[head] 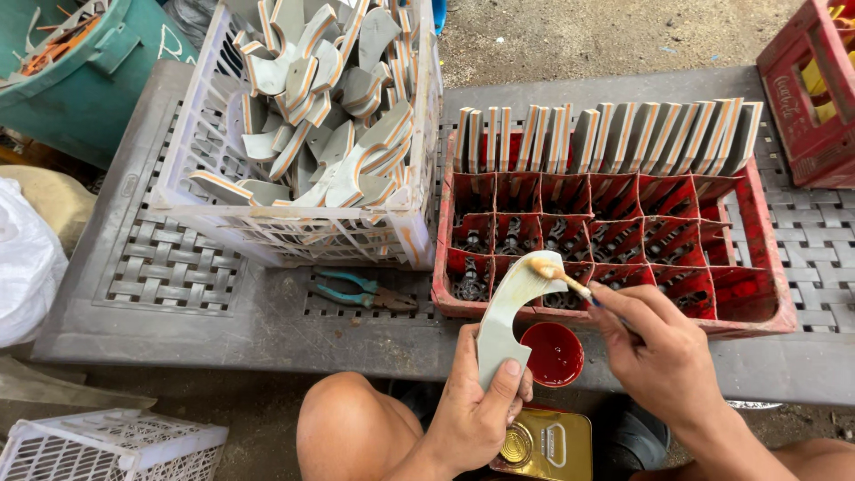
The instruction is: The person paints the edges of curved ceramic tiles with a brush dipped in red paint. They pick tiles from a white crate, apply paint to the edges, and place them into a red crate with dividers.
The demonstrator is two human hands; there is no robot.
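Note:
My left hand (476, 405) grips a flat grey curved piece (503, 307) upright by its lower end. My right hand (663, 356) holds a small brush (559, 276); its glue-laden tip touches the top edge of that piece. Just below the piece sits a small red cup (552, 354) on the table edge. A gold rectangular tin (543, 445) lies under my left hand. A red divided crate (623, 240) stands beyond, with a row of similar grey pieces (606, 138) lined up on edge along its far side.
A white plastic crate (294, 223) heaped with grey and orange-edged curved pieces stands at left on the grey woven-pattern table (169, 267). Teal-handled pliers (361, 291) lie in front of it. A second red crate (806, 98) is at right, a green tub (80, 80) at far left.

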